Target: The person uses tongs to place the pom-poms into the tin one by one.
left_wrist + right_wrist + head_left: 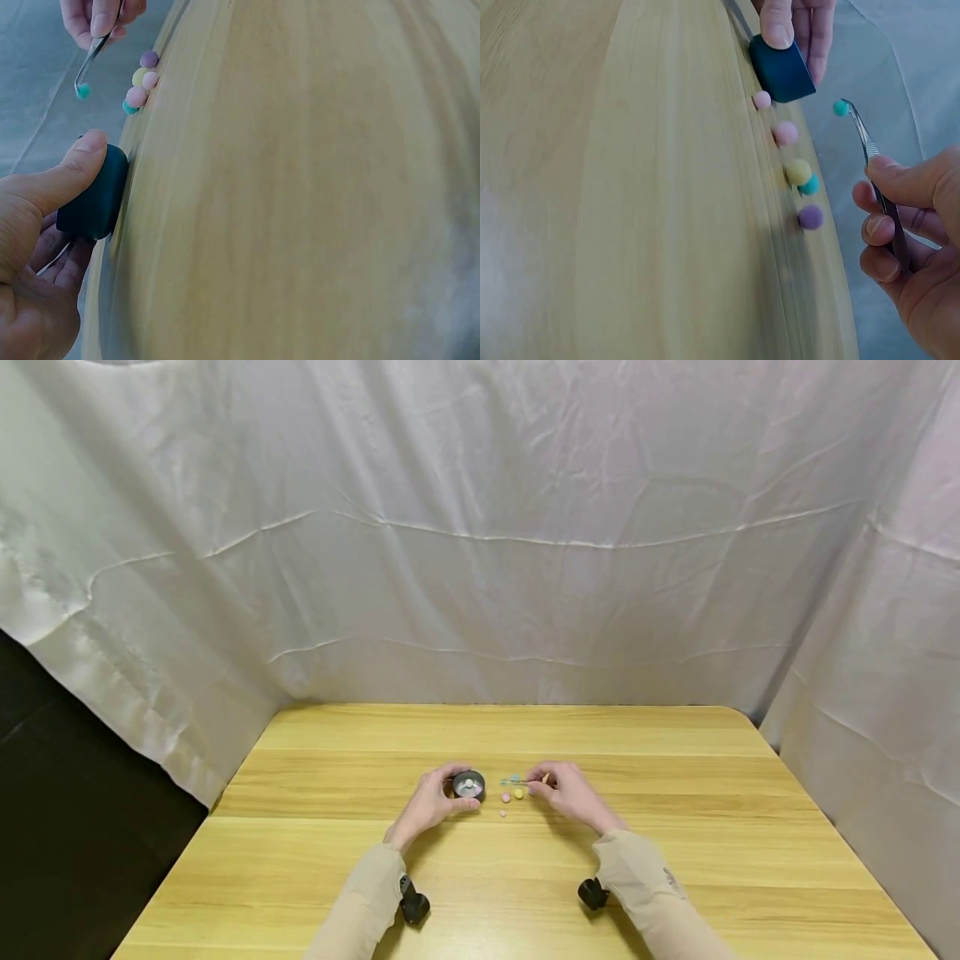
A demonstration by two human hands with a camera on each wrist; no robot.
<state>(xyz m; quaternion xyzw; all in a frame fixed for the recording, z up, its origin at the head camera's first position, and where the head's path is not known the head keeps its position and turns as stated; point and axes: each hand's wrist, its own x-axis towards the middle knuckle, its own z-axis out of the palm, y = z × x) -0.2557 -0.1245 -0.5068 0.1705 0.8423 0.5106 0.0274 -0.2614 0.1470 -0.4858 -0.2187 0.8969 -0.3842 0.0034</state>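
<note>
My left hand (429, 803) grips a small dark round cup (97, 196) on the table, thumb on the near side and fingers on the far side. Inside the cup lies something small and whitish (469, 783), too small to make out. My right hand (573, 795) holds metal tweezers (871, 148) with bent tips. A teal pom-pom (840, 108) is pinched in those tips, raised above the table to the right of the cup. Between the hands lie a small pink pom-pom (762, 100), a larger pink one (786, 133), a yellow one (798, 172), a second teal one (810, 185) and a purple one (811, 217).
Everything stands on a wooden table (480, 877). Pale curtains (480, 593) hang behind it and along both sides. A black wrist camera (414, 906) sits at the left sleeve and another black camera (592, 894) at the right one.
</note>
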